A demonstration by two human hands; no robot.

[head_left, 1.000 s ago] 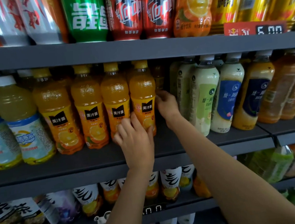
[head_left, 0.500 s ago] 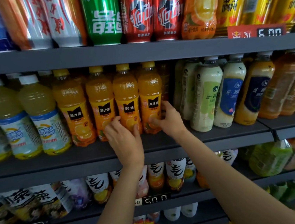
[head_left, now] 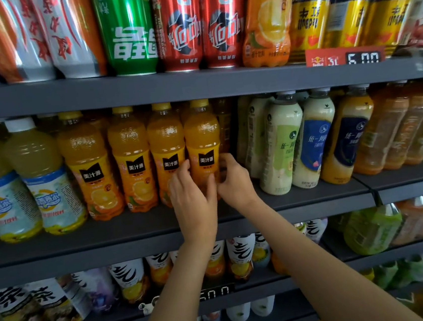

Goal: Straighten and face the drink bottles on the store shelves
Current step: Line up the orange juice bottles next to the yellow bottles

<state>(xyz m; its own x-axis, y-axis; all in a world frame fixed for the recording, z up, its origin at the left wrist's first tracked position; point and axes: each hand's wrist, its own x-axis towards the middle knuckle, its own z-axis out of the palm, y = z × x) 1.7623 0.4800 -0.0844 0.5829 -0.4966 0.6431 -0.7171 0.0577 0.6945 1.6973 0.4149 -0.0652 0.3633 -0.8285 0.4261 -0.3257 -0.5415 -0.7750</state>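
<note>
1. The middle shelf (head_left: 135,237) ran the full width of the scene, with pale yellow bottles (head_left: 41,177) at its left, four orange juice bottles in a row at centre, and milky tea bottles (head_left: 282,147) leaning to the right of them.
2. The orange juice bottle (head_left: 203,140) at the right end of that row stood upright near the shelf's front edge, its black label facing out, touching its neighbour (head_left: 166,144) on the left.
3. It looked full, so probably fairly heavy for its size; the plastic wall seemed stiff enough to turn without denting, and the glossy label sleeve likely slippery.
4. The lower body, below the label, looked the best place to take hold, low enough to twist or slide it without tipping.
5. The left hand (head_left: 194,202) curled around the bottle's lower left side, thumb across the front.
6. The right hand (head_left: 234,181) curled around its lower right side, fingers reaching behind; both hands gripped the same bottle.
</note>
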